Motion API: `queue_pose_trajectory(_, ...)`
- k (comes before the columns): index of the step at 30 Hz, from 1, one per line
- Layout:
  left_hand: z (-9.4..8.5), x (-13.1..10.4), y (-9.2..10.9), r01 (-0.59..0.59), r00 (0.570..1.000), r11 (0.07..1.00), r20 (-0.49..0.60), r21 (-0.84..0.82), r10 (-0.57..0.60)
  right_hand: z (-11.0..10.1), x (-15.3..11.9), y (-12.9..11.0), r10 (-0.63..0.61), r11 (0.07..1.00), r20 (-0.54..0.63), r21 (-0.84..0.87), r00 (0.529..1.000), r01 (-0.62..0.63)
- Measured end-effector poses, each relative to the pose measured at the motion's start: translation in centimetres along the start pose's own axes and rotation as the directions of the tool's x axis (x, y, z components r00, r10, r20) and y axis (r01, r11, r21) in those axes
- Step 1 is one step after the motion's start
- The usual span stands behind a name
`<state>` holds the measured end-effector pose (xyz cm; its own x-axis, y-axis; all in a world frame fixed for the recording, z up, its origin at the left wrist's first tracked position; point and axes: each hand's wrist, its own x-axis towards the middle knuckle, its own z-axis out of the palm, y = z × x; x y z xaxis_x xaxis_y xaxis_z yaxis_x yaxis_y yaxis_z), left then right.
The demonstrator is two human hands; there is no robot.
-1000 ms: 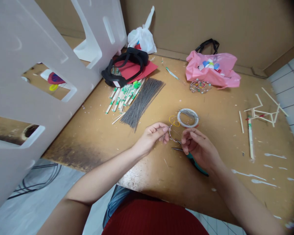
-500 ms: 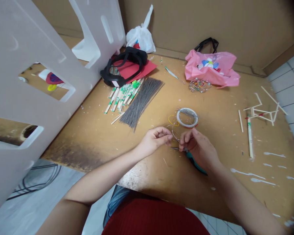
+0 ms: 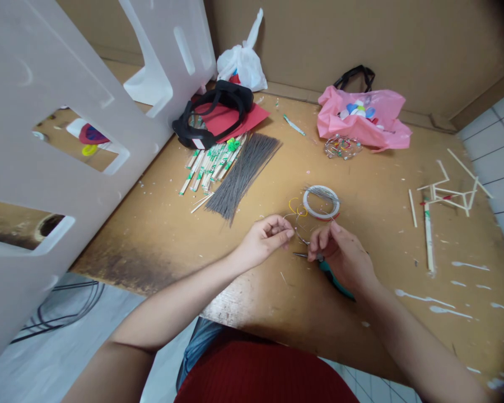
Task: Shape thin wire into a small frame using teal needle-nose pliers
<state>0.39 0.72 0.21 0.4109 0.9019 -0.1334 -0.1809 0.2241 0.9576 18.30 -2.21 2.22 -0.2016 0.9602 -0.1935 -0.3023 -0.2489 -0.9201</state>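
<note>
Between my two hands runs a thin, bent wire [image 3: 301,238], curved into a loop. My left hand [image 3: 269,238] pinches one side of it with thumb and fingertips. On the other side my right hand [image 3: 340,249] is closed on the wire too, fingers curled. A pair of pliers [image 3: 336,280] with teal handles lies on the table under my right hand, partly hidden by it. Just beyond the hands is a white ring-shaped roll [image 3: 306,202] with grey wires across it. A yellow wire loop [image 3: 293,206] lies beside the roll.
A bundle of grey wires [image 3: 246,176] lies left of centre, next to wrapped chopsticks [image 3: 212,162] and a black headset [image 3: 193,134]. A pink bag [image 3: 388,109] holds coloured discs, with a tangle of beaded wire [image 3: 342,146] before it. Joined sticks [image 3: 449,196] lie right. A white plastic panel [image 3: 121,140] borders the left.
My hands stay almost in place. The wire loop between them has shifted and turned slightly; the rest looks the same.
</note>
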Motion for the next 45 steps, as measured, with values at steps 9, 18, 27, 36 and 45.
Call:
queue_pose_trajectory(9,0.1,0.0,-0.3,0.035,0.999,0.998,0.018,-0.043,-0.034,0.0,0.0,0.0,-0.009,1.000,0.019,0.023,1.000,0.008)
queue_pose_trajectory(18,-0.4,0.3,0.5,0.002,0.999,0.993,-0.049,-0.115,-0.008,0.1,-0.1,-0.3,0.019,1.000,-0.007,0.008,1.000,-0.019)
queue_pose_trajectory(27,-0.5,0.4,0.5,0.039,0.998,0.983,-0.048,-0.180,-0.048,0.1,0.2,0.1,0.008,0.999,-0.012,0.047,1.000,-0.008)
queue_pose_trajectory(36,-0.6,0.4,0.5,0.002,0.999,0.988,-0.043,-0.156,-0.009,0.2,0.1,0.0,0.018,0.998,-0.026,0.057,0.999,-0.017)
queue_pose_trajectory(45,-0.6,0.2,0.7,-0.057,0.992,0.997,-0.112,-0.049,0.051,0.0,0.1,0.1,0.067,0.998,0.020,0.003,0.998,-0.067)
